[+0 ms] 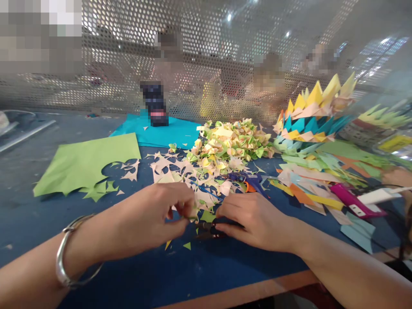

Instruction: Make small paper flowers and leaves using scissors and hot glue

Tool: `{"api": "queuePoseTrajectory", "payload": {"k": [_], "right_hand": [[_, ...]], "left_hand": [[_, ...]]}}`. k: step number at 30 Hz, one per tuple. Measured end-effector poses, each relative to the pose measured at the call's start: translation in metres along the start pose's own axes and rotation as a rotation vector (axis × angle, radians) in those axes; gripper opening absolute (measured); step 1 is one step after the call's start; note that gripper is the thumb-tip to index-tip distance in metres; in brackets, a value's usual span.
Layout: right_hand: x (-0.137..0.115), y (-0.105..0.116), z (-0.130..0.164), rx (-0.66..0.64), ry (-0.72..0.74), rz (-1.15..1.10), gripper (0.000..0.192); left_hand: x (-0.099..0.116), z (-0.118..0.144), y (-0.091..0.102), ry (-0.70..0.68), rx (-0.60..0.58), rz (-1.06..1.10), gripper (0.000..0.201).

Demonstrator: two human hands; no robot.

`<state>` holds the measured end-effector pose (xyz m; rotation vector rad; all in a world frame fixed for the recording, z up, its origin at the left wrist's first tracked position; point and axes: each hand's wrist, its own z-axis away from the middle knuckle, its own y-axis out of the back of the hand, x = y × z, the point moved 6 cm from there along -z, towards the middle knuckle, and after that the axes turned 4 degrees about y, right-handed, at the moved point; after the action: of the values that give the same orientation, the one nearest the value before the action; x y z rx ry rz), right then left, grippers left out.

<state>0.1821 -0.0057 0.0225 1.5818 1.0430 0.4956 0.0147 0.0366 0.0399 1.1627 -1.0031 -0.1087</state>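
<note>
My left hand (157,212), with a silver bangle at the wrist, pinches a small green paper scrap (193,218) between thumb and fingers. To its right, my right hand (254,221) is closed on a dark tool (206,230) that looks like a pair of scissors. Its front end points left, low over the table, below the scrap; blur hides its exact shape. Just beyond both hands lie cut-out paper remnants (170,169) full of round holes. A blue glue gun (252,180) with an orange trigger rests behind my right hand.
Folded paper pieces (230,141) form a heap at the back. Green sheet (86,159) and blue sheets (174,131) lie left. Spiky layered paper object (312,116), strips (305,189) and a pink power strip (354,199) are right. A perforated metal panel (112,86) stands behind.
</note>
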Motion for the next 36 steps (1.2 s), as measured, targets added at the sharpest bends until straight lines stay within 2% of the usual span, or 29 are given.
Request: {"api": "queuePoseTrajectory", "payload": {"k": [4, 7, 13, 18, 20, 22, 24, 26, 28, 31, 33, 36], "right_hand": [[0.001, 0.011, -0.001, 0.174, -0.037, -0.109, 0.024], [0.001, 0.014, -0.002, 0.255, -0.070, -0.168, 0.021], [0.002, 0.016, -0.003, 0.354, -0.104, -0.176, 0.017], [0.000, 0.019, -0.004, 0.393, -0.086, -0.232, 0.012], [0.001, 0.021, -0.003, 0.433, -0.089, -0.247, 0.010], [0.002, 0.023, -0.002, 0.476, -0.086, -0.235, 0.009], [0.002, 0.024, -0.001, 0.497, -0.074, -0.200, 0.007], [0.001, 0.023, -0.002, 0.492, -0.062, -0.164, 0.007], [0.001, 0.023, -0.002, 0.480, -0.055, -0.139, 0.007], [0.000, 0.022, -0.003, 0.476, -0.045, -0.140, 0.008], [0.001, 0.023, -0.003, 0.485, -0.045, -0.160, 0.008], [0.002, 0.023, -0.002, 0.504, -0.052, -0.210, 0.006]], "left_hand": [[-0.007, -0.009, 0.007, 0.082, 0.176, 0.072, 0.008], [-0.005, -0.012, 0.005, 0.064, 0.244, 0.128, 0.012], [0.005, -0.014, -0.008, 0.014, 0.232, 0.210, 0.016], [0.005, -0.016, -0.007, 0.011, 0.207, 0.221, 0.017], [-0.003, -0.016, -0.003, 0.054, 0.225, 0.160, 0.020], [-0.010, -0.014, 0.006, 0.073, 0.318, -0.006, 0.024], [-0.009, -0.011, 0.016, 0.016, 0.443, -0.188, 0.029], [-0.006, -0.009, 0.019, -0.019, 0.486, -0.218, 0.030], [-0.005, -0.010, 0.013, 0.005, 0.418, -0.078, 0.028], [0.002, -0.014, -0.004, 0.004, 0.227, 0.200, 0.027], [0.009, -0.015, -0.010, -0.072, 0.185, 0.313, 0.029], [0.012, -0.015, -0.010, -0.132, 0.191, 0.362, 0.024]]}}
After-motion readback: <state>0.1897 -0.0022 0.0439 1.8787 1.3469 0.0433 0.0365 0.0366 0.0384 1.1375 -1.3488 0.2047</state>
